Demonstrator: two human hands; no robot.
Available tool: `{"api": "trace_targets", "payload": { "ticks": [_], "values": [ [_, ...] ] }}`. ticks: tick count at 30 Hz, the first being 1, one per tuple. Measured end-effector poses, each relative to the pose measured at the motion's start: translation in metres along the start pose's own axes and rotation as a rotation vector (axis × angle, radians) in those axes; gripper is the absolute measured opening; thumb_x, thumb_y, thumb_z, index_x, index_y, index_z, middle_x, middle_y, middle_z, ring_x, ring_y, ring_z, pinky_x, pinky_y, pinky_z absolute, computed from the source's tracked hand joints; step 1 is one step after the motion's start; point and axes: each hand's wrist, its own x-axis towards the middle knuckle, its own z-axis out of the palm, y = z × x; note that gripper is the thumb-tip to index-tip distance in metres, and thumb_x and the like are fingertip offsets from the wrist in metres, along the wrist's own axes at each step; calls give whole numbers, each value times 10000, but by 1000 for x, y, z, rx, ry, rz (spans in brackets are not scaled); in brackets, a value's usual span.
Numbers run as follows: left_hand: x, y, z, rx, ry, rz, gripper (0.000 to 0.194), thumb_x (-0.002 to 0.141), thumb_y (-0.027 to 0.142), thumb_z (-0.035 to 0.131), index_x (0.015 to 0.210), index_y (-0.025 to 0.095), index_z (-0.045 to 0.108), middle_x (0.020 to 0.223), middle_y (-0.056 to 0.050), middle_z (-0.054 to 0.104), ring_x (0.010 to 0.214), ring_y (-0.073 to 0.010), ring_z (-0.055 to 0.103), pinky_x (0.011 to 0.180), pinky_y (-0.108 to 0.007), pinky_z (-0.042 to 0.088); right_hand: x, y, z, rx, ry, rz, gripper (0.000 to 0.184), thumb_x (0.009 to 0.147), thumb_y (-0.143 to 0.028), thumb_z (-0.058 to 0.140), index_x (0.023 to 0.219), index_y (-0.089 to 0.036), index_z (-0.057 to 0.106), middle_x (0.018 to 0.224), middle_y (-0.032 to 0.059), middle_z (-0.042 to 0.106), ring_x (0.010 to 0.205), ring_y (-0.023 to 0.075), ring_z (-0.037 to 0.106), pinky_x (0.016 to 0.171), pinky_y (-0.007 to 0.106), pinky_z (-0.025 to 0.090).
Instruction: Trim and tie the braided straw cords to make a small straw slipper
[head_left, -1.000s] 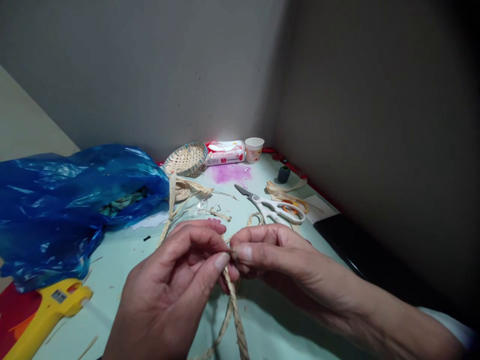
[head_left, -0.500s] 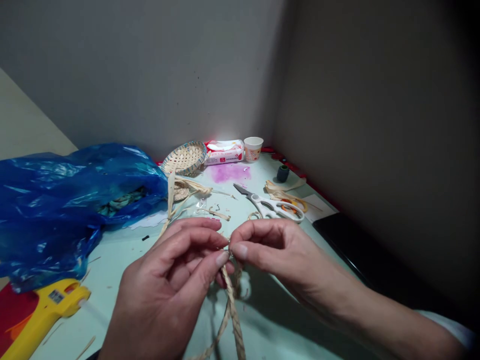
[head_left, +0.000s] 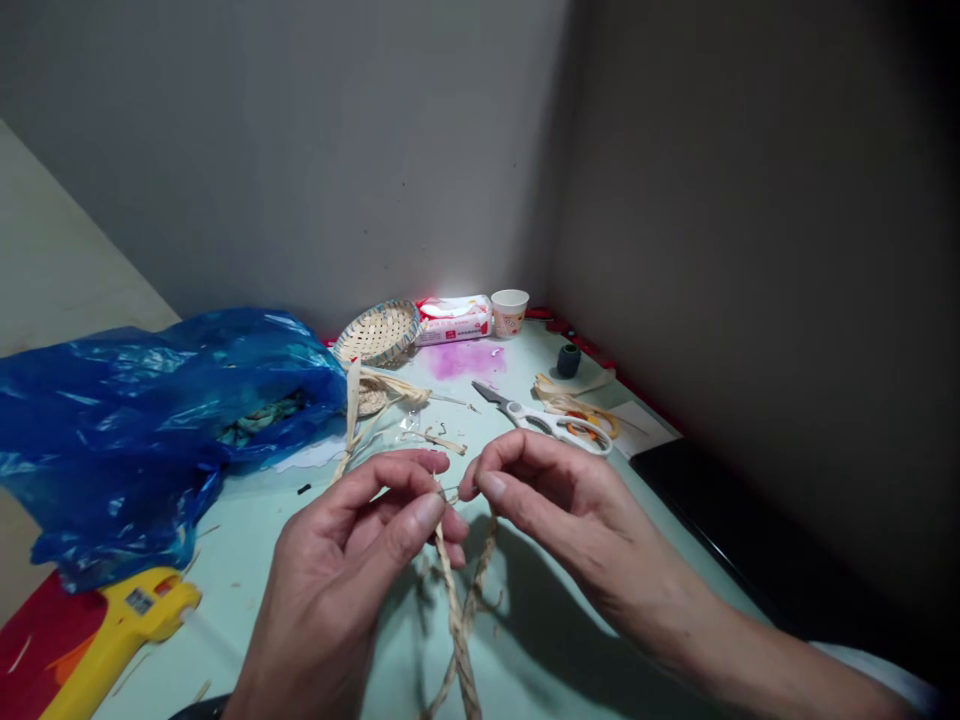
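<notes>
My left hand (head_left: 367, 540) is closed, thumb and index finger pinching the upper end of a braided straw cord (head_left: 459, 640). My right hand (head_left: 555, 500) is closed too, its fingertips pinched on a thin, dark, needle-like piece (head_left: 450, 490) that spans the small gap between both hands. Whether it is a needle or thread is too fine to tell. A second length of braid (head_left: 484, 565) hangs below my right fingers and crosses the first lower down. Both lengths run out of view at the bottom.
White-handled scissors (head_left: 547, 420) lie beyond my right hand, near a dark thread spool (head_left: 568, 361). A woven basket (head_left: 379, 333), tissue pack (head_left: 455, 322) and paper cup (head_left: 510, 312) stand at the back. Left are a blue plastic bag (head_left: 150, 400) and a yellow glue gun (head_left: 127, 620).
My right fingertips have drawn slightly away to the right from my left ones, opening a small gap with the thin piece across it. The view has shifted a little.
</notes>
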Motion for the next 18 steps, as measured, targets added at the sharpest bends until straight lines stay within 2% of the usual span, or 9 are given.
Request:
{"api": "trace_targets", "payload": {
  "ticks": [2, 5, 11, 14, 18],
  "values": [
    [-2, 1, 3, -71, 42, -26, 97, 718, 263, 799, 722, 195, 730, 928, -27, 708, 634, -110, 622, 659, -222, 527, 0, -1, 0, 0, 6, -18, 160, 924, -326, 600, 858, -180, 612, 817, -1, 607, 768, 130, 542, 690, 246, 438],
    [-2, 2, 5, -102, 59, -30, 89, 718, 247, 798, 739, 189, 734, 1017, -34, 705, 677, -115, 619, 689, -238, 517, 0, -1, 2, -4, 31, -37, 131, 925, -288, 593, 863, -174, 616, 830, 4, 618, 790, 129, 560, 713, 237, 450],
    [2, -4, 1, -82, 40, 70, 94, 763, 257, 758, 712, 194, 710, 1142, -41, 667, 1057, -250, 624, 880, -305, 486, 2, 8, 5, 44, 47, 57, 154, 924, -299, 605, 827, -180, 602, 744, -12, 603, 699, 104, 546, 662, 211, 450],
    [3, -7, 1, -93, 25, 61, 99, 779, 263, 744, 724, 193, 700, 1111, -44, 665, 1072, -262, 628, 914, -328, 471, 3, 7, 6, 64, 76, 65, 139, 913, -289, 617, 833, -177, 600, 724, -11, 605, 703, 106, 571, 678, 213, 473],
    [4, -10, 3, -94, 24, 59, 132, 763, 284, 758, 712, 184, 689, 1110, -64, 661, 1071, -283, 634, 907, -354, 480, 3, 3, 6, 99, 95, 7, 126, 917, -269, 612, 833, -175, 608, 740, -7, 629, 670, 86, 551, 646, 194, 456]
  ]
}}
